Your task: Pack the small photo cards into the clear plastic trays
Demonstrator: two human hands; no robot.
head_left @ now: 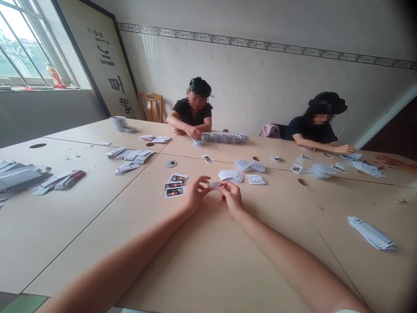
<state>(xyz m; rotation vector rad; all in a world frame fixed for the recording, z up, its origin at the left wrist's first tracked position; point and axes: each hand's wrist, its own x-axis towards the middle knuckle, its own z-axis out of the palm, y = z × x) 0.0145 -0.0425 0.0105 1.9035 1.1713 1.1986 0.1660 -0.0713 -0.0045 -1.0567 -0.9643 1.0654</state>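
Between my left hand (195,194) and my right hand (233,198) is a small whitish, shiny piece (213,185), perhaps a clear sleeve or folded card; its kind is too small to make out. Both hands pinch it by its ends, a little above the table. Several dark printed cards with white borders (175,191) lie just left of my left hand. Beyond my right hand rest a stack of white cards (231,175) and a smaller stack with dark-lined edges (257,179).
Clear plastic trays (250,165) lie further back. Two people in dark clothes (192,115) (312,128) sit across the table (208,261). Paper piles (22,176) spread on the left; a strip stack (371,233) lies right. Round holes (303,182) pierce the tabletop.
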